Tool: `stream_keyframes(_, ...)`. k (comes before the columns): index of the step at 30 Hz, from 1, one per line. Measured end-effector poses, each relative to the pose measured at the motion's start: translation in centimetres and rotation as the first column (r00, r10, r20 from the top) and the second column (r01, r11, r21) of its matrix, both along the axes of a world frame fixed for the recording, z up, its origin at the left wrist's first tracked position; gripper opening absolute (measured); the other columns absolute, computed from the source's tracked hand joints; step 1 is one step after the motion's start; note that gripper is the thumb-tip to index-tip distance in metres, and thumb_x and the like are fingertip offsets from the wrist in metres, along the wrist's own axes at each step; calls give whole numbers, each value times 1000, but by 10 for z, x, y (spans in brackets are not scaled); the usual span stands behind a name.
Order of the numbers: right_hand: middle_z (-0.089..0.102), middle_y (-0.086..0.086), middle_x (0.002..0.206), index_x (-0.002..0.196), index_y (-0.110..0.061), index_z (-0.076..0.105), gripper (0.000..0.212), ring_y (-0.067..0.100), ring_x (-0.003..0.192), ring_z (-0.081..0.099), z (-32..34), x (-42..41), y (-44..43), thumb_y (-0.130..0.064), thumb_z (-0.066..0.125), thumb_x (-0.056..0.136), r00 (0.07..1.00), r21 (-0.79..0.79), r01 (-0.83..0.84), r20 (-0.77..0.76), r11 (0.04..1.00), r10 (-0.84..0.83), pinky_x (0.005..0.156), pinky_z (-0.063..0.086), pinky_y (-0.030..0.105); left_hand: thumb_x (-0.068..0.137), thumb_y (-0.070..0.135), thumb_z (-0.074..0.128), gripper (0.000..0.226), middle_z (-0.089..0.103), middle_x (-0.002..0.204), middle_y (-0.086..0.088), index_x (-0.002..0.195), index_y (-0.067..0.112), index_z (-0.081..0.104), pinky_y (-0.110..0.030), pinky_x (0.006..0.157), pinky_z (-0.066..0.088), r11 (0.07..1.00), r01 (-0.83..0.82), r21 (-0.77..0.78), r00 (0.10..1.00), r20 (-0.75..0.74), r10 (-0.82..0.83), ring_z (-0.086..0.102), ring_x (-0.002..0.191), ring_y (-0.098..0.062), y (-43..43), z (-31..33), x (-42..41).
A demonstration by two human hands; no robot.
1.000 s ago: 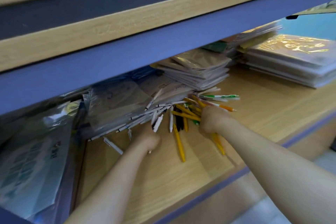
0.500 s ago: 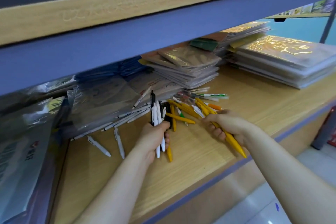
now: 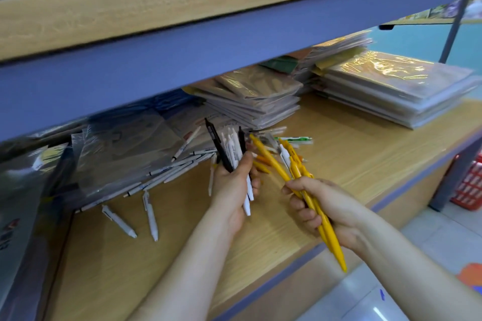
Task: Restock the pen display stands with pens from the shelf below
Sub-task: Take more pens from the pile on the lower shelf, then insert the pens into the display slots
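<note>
Gathering stock, seen from the head camera: a person's left hand (image 3: 232, 185) is clamping a fan of black and white pens (image 3: 232, 148) while the right hand (image 3: 326, 206) is gripping a bunch of yellow pens (image 3: 335, 247), apparently sorting by colour for separate stands. Loose pens (image 3: 150, 212) are lying on the shelf (image 3: 339, 159) against wrapped packs (image 3: 260, 96). The overhanging board (image 3: 182, 60) is crowding any lift upward. No stands are showing.
</note>
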State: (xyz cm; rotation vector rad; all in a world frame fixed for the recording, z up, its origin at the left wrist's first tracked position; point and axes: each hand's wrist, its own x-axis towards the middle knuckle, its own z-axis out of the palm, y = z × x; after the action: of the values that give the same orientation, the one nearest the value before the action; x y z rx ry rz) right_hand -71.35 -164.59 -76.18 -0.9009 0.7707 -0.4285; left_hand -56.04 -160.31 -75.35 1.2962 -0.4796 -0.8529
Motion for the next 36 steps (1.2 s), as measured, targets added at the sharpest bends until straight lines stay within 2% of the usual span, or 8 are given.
stream_keyframes(6, 46, 5, 55, 84, -10, 55, 8, 9, 38, 34, 31, -48, 35, -12, 60, 89, 973, 77, 224, -81, 971, -218, 31, 23, 14, 86, 24, 70, 23, 50, 62, 0, 97, 10, 56, -20, 40, 34, 987, 99, 130, 967, -247, -64, 43, 44, -10, 24, 23, -62)
stream_keyframes(10, 52, 7, 57, 76, -8, 61, 13, 10, 40, 37, 81, -93, 81, -9, 59, 89, 930, 105, 334, -198, 937, -310, 33, 23, 16, 82, 27, 72, 28, 41, 55, -3, 78, 10, 50, -21, 41, 32, 934, 245, 261, 949, -261, -177, 41, 41, -13, 55, 61, -124)
stream_keyframes(13, 53, 9, 55, 59, -9, 68, 31, 13, 39, 37, 140, -136, 116, -8, 59, 88, 867, 100, 441, -303, 892, -394, 35, 22, 16, 85, 22, 72, 27, 38, 50, -3, 75, 10, 50, -22, 43, 31, 878, 378, 294, 904, -321, -281, 38, 41, -16, 81, 117, -175)
stream_keyframes(19, 51, 16, 50, 73, -3, 68, 10, 17, 33, 36, 296, -201, 167, -8, 69, 82, 851, 34, 406, -378, 913, -364, 36, 24, 17, 89, 13, 66, 19, 45, 50, -5, 72, 11, 57, -22, 42, 33, 810, 490, 323, 863, -308, -400, 39, 42, -16, 115, 275, -239)
stream_keyframes(24, 54, 15, 50, 79, -1, 63, 8, 18, 34, 36, 430, -216, 184, -6, 64, 85, 882, -25, 358, -320, 933, -346, 37, 25, 18, 88, 11, 67, 24, 43, 46, -9, 66, 10, 56, -19, 39, 30, 816, 494, 299, 868, -226, -443, 37, 37, -16, 124, 413, -246)
stream_keyframes(28, 60, 19, 60, 81, -2, 63, 23, 18, 35, 37, 515, -216, 183, -21, 66, 68, 943, -54, 271, -185, 961, -276, 35, 27, 17, 88, 12, 66, 31, 44, 44, -10, 59, 9, 56, -22, 41, 32, 870, 400, 287, 916, -82, -393, 38, 38, -19, 125, 499, -230)
stream_keyframes(32, 46, 6, 47, 88, 2, 59, 22, 10, 31, 31, 559, -202, 172, -10, 72, 74, 947, 7, 318, -54, 948, -317, 34, 22, 13, 90, 13, 62, 25, 43, 43, -6, 66, 6, 65, -25, 44, 36, 947, 253, 199, 967, -23, -254, 39, 39, -19, 125, 555, -209)
stream_keyframes(36, 39, 6, 57, 79, -8, 50, 26, 10, 40, 33, 584, -168, 162, -16, 72, 67, 927, 30, 371, 50, 928, -372, 32, 21, 15, 91, 16, 61, 24, 47, 46, -3, 71, 6, 68, -22, 42, 33, 970, 187, 155, 982, -6, -188, 41, 40, -14, 139, 583, -186)
